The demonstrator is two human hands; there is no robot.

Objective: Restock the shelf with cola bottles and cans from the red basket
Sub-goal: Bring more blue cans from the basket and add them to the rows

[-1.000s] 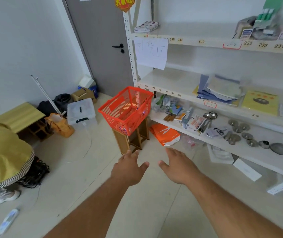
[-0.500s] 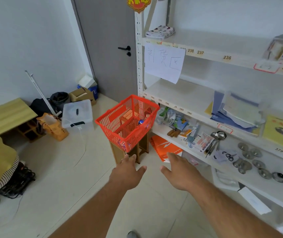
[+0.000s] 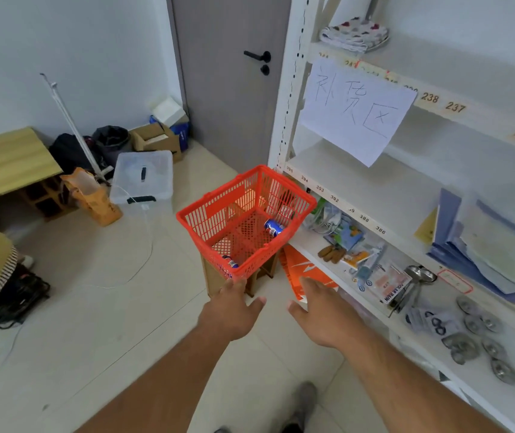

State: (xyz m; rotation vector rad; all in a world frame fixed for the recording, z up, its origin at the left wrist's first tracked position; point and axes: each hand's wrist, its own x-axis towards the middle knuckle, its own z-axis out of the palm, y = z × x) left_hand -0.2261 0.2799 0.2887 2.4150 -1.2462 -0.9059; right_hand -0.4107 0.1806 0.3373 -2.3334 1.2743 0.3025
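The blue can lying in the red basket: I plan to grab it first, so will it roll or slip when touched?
The blue can lies on its side on the mesh floor of the red basket, so a nudge would probably roll it. Its smooth round wall may slide in a loose hold. It looks undented and likely stiff; whether it is full cannot be seen.

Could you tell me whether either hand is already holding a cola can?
No, the left hand and right hand are open and empty, short of the red basket.

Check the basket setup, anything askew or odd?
Yes. The red basket sits tilted on a small wooden stool, overhanging it. The blue cola can inside lies on its side. Both hands, left hand and right hand, are empty.
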